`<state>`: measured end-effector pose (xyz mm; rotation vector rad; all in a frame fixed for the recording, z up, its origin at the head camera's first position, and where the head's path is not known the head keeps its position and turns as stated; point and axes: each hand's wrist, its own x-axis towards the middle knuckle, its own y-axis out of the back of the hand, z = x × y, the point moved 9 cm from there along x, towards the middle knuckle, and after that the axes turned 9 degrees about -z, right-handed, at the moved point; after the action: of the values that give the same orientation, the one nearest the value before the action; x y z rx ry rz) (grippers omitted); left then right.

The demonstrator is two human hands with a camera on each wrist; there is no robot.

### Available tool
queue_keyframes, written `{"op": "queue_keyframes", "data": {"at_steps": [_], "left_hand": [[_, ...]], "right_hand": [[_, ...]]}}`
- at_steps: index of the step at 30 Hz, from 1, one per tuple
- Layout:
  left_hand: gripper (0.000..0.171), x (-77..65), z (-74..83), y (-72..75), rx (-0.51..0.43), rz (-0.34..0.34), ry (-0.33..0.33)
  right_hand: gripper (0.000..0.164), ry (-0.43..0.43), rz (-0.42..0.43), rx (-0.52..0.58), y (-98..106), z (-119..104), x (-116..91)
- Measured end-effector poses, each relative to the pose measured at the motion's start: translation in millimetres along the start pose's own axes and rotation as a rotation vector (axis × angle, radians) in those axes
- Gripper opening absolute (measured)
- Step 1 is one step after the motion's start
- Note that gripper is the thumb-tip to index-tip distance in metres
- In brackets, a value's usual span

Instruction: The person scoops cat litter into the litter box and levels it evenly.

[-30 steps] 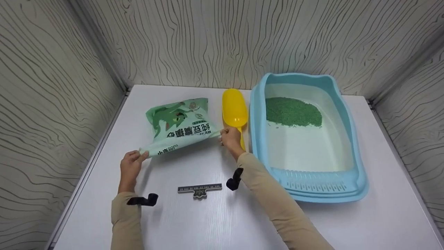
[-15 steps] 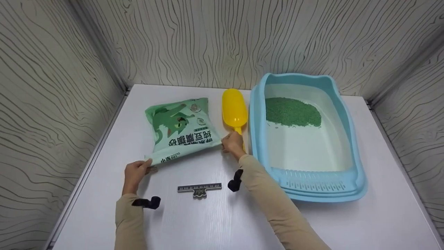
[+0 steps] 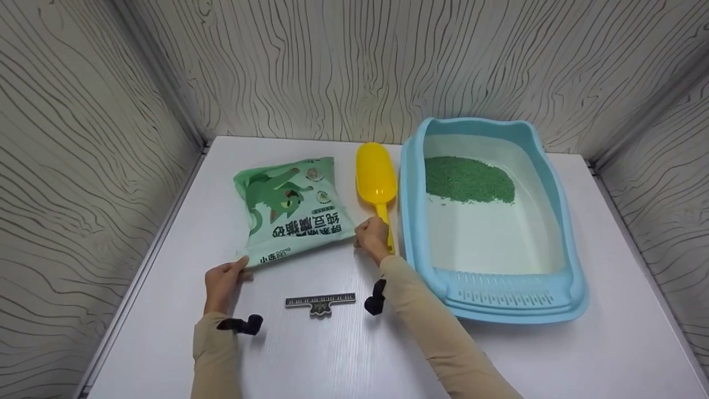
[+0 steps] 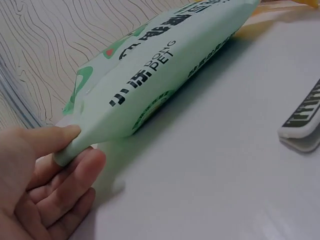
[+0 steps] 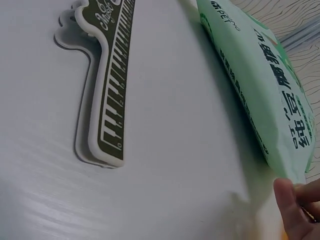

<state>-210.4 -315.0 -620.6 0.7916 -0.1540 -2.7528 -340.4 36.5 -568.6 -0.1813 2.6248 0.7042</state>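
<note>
A light green cat litter bag (image 3: 293,210) printed with a green cat lies on the table, its near edge folded over. My left hand (image 3: 224,281) pinches the bag's near left corner between thumb and fingers, as the left wrist view shows close up. At the near right corner, my right hand (image 3: 372,237) pinches the bag too; in the right wrist view only part of that hand (image 5: 300,207) shows. Just beyond the right hand lies a yellow scoop (image 3: 375,173), its handle partly hidden behind the hand. Nearer to me rests a clip (image 3: 320,302) with a piano-key pattern.
A blue litter box (image 3: 412,221) stands right of the scoop, with green pellets (image 3: 468,178) heaped at its far left. Patterned panels (image 3: 332,66) enclose the white table (image 3: 310,360) at the back and both sides.
Both hands have drawn the bag's near edge down and towards me, the left hand also slightly rightward. The bag now lies flatter, with more of its printed front showing. Scoop, clip and box stay put.
</note>
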Motion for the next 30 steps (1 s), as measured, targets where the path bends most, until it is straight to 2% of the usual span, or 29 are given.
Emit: {"op": "queue_keyframes", "data": {"at_steps": [3,7,12,14,16,19,24,30], "left_hand": [[0.048,1.5,-4.3,-1.4,-0.026,-0.015,0.025],[0.038,3.8,-8.0,-2.6,-0.065,-0.032,0.043],[0.032,2.7,-7.0,0.0,-0.081,0.002,0.018],[0.03,1.6,-6.1,-1.7,-0.121,-0.01,0.0],[0.032,0.5,-6.4,-4.1,-0.184,-0.04,-0.005],[0.04,-0.2,-7.7,-7.1,-0.25,-0.079,0.007],[0.047,4.1,-9.0,-6.7,-0.19,-0.08,0.037],[0.038,6.8,-8.3,-8.8,-0.194,-0.092,0.056]], "right_hand": [[0.002,0.013,0.023,0.076,0.9,3.6,-0.8],[0.014,-0.017,0.039,0.267,1.2,12.5,-0.4],[0.015,-0.103,0.009,0.435,-3.7,23.8,0.5],[0.012,-0.132,0.002,0.48,-4.9,27.1,0.1],[0.006,-0.156,-0.008,0.513,-6.6,29.1,-0.4],[0.016,-0.189,-0.027,0.553,-10.1,30.5,-1.7],[0.027,-0.243,-0.06,0.631,-18.9,32.7,-5.9],[0.02,-0.22,-0.108,0.58,-26.1,32.5,-11.2]]}}
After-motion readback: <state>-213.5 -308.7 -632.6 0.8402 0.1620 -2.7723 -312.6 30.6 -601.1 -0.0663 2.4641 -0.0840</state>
